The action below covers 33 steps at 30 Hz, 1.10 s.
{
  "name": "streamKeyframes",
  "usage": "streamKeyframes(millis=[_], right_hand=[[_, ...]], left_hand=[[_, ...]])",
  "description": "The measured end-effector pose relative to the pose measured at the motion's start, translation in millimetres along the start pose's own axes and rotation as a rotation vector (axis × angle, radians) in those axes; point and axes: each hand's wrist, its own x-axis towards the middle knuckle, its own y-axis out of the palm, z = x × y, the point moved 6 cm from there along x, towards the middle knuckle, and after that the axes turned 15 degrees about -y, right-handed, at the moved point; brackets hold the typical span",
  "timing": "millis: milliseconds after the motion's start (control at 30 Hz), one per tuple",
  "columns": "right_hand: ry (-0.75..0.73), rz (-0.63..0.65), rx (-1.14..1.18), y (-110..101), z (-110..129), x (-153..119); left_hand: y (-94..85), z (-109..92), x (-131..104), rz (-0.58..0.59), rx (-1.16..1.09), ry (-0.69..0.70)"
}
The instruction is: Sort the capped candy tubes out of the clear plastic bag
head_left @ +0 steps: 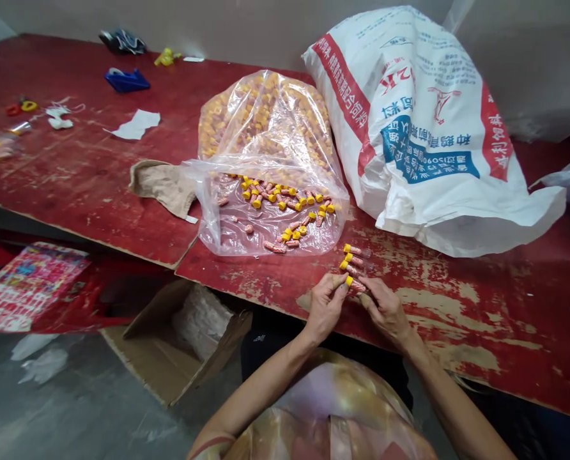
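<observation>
Close to the table's front edge, my left hand (324, 305) pinches the yellow-capped end of a small clear tube (358, 286) filled with pinkish-red bits. The fingers of my right hand (385, 308) close on the tube's other end, so it lies between both hands. Just beyond it, two more capped tubes rest on the table in a row, the farther one (358, 251) and the nearer one (356, 260). A clear plastic bag (270, 121) full of such tubes lies behind my left hand, and several loose tubes (285, 198) show at its mouth.
A large white woven sack (429, 108) slumps at the back right. A beige cloth (163, 185) sits left of the bag. Farther left are white paper (135, 124) and a blue tape dispenser (126, 80). Below the red table (246, 275) stands an open cardboard box (155, 345).
</observation>
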Motion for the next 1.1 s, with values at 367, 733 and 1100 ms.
streamKeyframes(millis=[367,733,1100], right_hand=[[0.096,-0.084,-0.058,19,14,-5],[0.036,0.041,-0.665,39,6,20],[0.410,-0.073,-0.907,-68,-100,-7]], left_hand=[[1.5,9,-8,-0.030,0.164,0.104],[-71.1,-59,79,-0.528,0.712,0.333],[-117.1,-79,206,-0.590,1.299,0.295]])
